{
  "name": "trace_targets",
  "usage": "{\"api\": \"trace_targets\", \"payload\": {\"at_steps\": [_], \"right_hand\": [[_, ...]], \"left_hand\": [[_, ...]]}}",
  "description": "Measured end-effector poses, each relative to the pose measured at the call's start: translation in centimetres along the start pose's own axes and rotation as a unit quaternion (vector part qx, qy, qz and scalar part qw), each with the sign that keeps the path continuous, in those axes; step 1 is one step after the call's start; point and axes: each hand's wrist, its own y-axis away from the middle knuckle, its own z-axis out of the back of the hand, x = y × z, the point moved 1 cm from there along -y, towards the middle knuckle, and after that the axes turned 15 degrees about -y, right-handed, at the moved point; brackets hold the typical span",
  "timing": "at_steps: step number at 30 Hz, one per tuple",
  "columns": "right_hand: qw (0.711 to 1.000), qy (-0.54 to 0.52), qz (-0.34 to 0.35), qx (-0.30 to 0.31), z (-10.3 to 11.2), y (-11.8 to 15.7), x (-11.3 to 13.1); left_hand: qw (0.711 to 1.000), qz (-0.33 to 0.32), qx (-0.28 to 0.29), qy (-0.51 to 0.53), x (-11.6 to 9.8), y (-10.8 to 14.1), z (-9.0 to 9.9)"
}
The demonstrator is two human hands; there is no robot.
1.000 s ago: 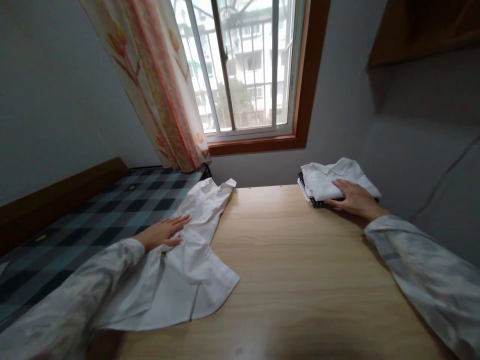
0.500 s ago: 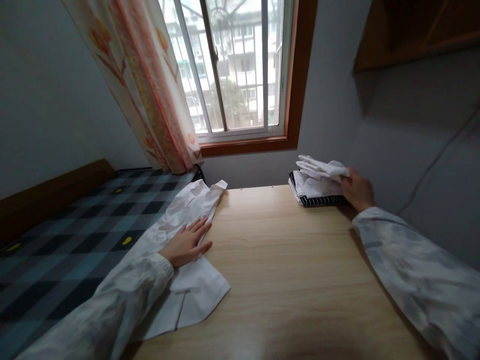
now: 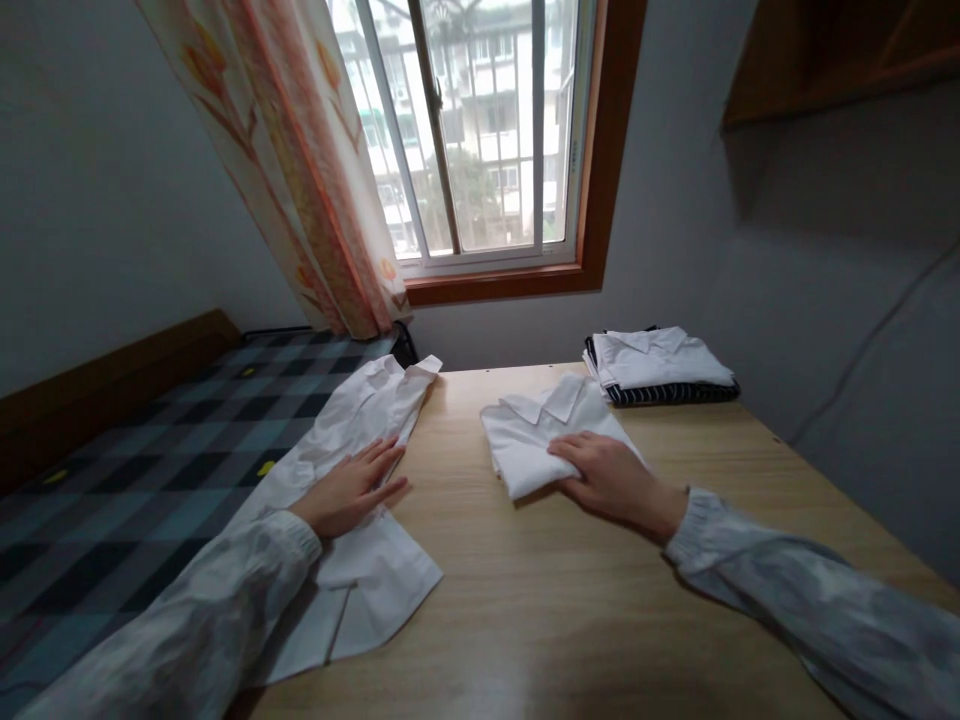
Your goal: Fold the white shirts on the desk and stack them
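Note:
My left hand (image 3: 349, 492) lies flat on a loosely spread white shirt (image 3: 364, 405), fingers extended and apart. That shirt runs along the table's left edge, its lower part (image 3: 390, 565) fanning out near my wrist. My right hand (image 3: 611, 478) is closed on the near right edge of a folded white shirt (image 3: 517, 445), which is at the middle of the table with its collar toward the window. Several fingers rest on top of the cloth. Farther right is a stack of folded clothes (image 3: 664, 358), a white collared shirt above a dark striped piece.
The wooden table (image 3: 495, 600) stands against a bed (image 3: 172, 430) with a dark checked cover on the left. Beyond are a window (image 3: 487, 150) and a flowered curtain (image 3: 292, 180). A wooden shelf (image 3: 855, 70) hangs at upper right, above a cable (image 3: 862, 360).
My right hand has moved left and nearer from the stack, bringing the folded white shirt to the middle of the table. My left hand stays on the spread shirt.

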Motion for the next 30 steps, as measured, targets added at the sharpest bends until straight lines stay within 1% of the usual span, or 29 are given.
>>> {"api": "trace_targets", "payload": {"at_steps": [2, 4, 5, 6, 7, 9, 10, 12, 14, 15, 16, 18, 20, 23, 24, 26, 28, 29, 30], "right_hand": [[0.999, -0.032, 0.010, 0.027, -1.0, 0.2, 1.0], [0.997, -0.077, 0.003, 0.027, -0.6, -0.2, 0.7], [0.995, -0.096, -0.003, 0.013, -0.2, -0.5, 0.0], [0.994, -0.109, -0.011, -0.012, 0.3, -1.0, -1.0], [0.992, -0.110, -0.016, -0.051, 0.8, -1.5, -2.2], [0.987, -0.090, -0.022, -0.134, 1.1, -2.6, -5.1], [0.981, -0.079, -0.037, -0.173, 1.0, -3.0, -6.6], [0.966, -0.075, -0.101, -0.224, 0.1, -3.5, -9.3], [0.949, -0.097, -0.177, -0.243, -1.2, -3.5, -11.3], [0.941, -0.109, -0.201, -0.248, -1.7, -3.4, -12.0], [0.935, -0.121, -0.216, -0.255, -2.1, -3.3, -12.4], [0.927, -0.142, -0.222, -0.266, -2.2, -3.0, -12.7], [0.926, -0.168, -0.217, -0.260, -1.7, -2.7, -12.7], [0.940, -0.207, -0.182, -0.201, -0.9, -2.0, -12.5], [0.948, -0.204, -0.167, -0.177, -0.8, -1.7, -12.4], [0.966, -0.171, -0.144, -0.128, -0.6, -0.9, -12.3], [0.980, -0.129, -0.129, -0.079, -0.4, -0.2, -11.9], [0.985, -0.117, -0.116, -0.051, -0.3, 0.1, -11.6], [0.989, -0.110, -0.098, -0.022, 0.0, 0.3, -11.3]], "left_hand": [[1.000, 0.004, -0.023, 0.003, -0.4, -0.4, 0.9], [0.998, 0.023, -0.065, -0.009, -1.4, -1.3, 2.1], [0.995, 0.029, -0.093, -0.015, -2.2, -2.0, 2.8], [0.992, 0.021, -0.122, -0.013, -3.3, -2.9, 3.4], [0.988, 0.004, -0.153, -0.003, -4.5, -4.0, 3.8], [0.976, -0.026, -0.212, 0.032, -7.2, -6.4, 4.2], [0.970, -0.031, -0.235, 0.056, -8.7, -7.6, 4.0], [0.960, -0.016, -0.258, 0.104, -11.4, -10.1, 2.8], [0.957, 0.025, -0.247, 0.149, -13.4, -12.2, 1.0], [0.955, 0.047, -0.236, 0.174, -14.0, -12.9, 0.1], [0.951, 0.053, -0.231, 0.200, -14.5, -13.4, -0.7], [0.937, 0.062, -0.243, 0.243, -14.8, -13.8, -1.8], [0.927, 0.055, -0.261, 0.264, -14.6, -13.6, -2.0], [0.908, 0.039, -0.266, 0.320, -14.0, -13.1, -1.1], [0.895, 0.034, -0.263, 0.358, -13.7, -13.1, -0.6], [0.860, 0.028, -0.254, 0.442, -13.3, -13.1, 0.3], [0.830, 0.027, -0.249, 0.498, -12.8, -13.3, 0.8], [0.823, 0.031, -0.249, 0.510, -12.6, -13.4, 0.9], [0.821, 0.036, -0.248, 0.512, -12.4, -13.3, 0.9]]}}
